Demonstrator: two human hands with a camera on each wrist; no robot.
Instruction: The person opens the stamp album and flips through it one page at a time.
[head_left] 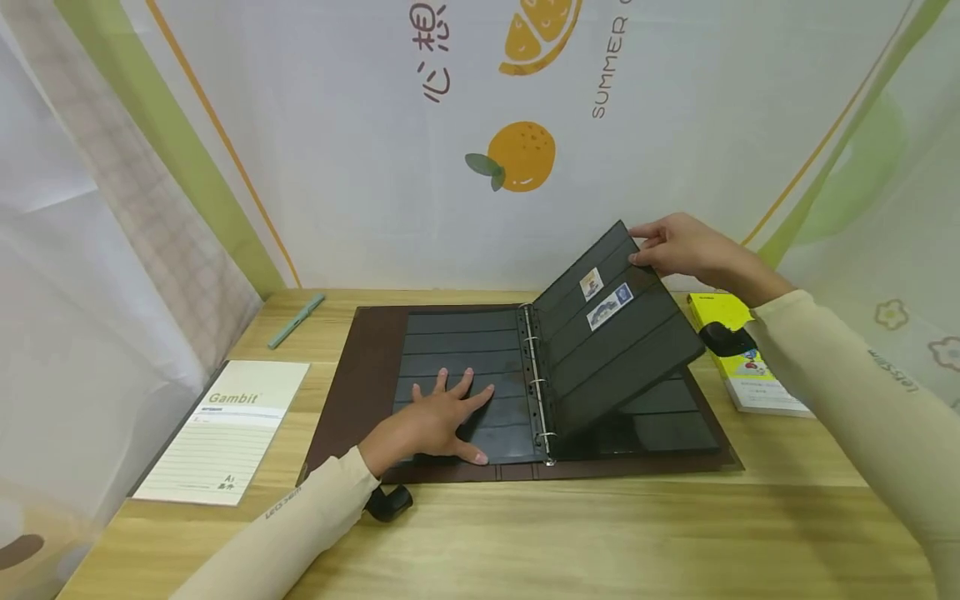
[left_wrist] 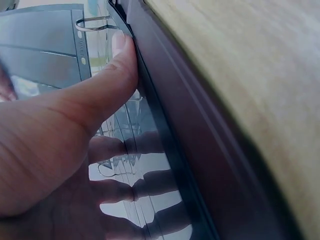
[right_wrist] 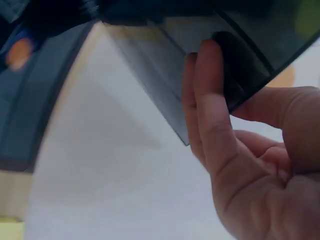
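A stamp album [head_left: 367,367] with a dark brown cover lies spread on the table, its black pocket pages held by metal rings [head_left: 537,381]. My left hand [head_left: 435,421] rests on the left-hand page with fingers spread; in the left wrist view its thumb [left_wrist: 117,65] reaches along the page edge towards a ring. Between thumb and fingers, my right hand [head_left: 678,246] pinches the outer upper corner of a black page [head_left: 622,358], which stands raised and tilted over the right side. Two stamps show on it: a small orange-toned one [head_left: 591,284] and a wider blue one [head_left: 610,307].
Left of the album are a notepad [head_left: 225,433] marked Gambit and a green pen [head_left: 296,321]. A yellow and white book or box [head_left: 772,396] lies to the right, partly behind the right arm. Printed white cloth [head_left: 360,208] hangs behind the wooden table [head_left: 600,533].
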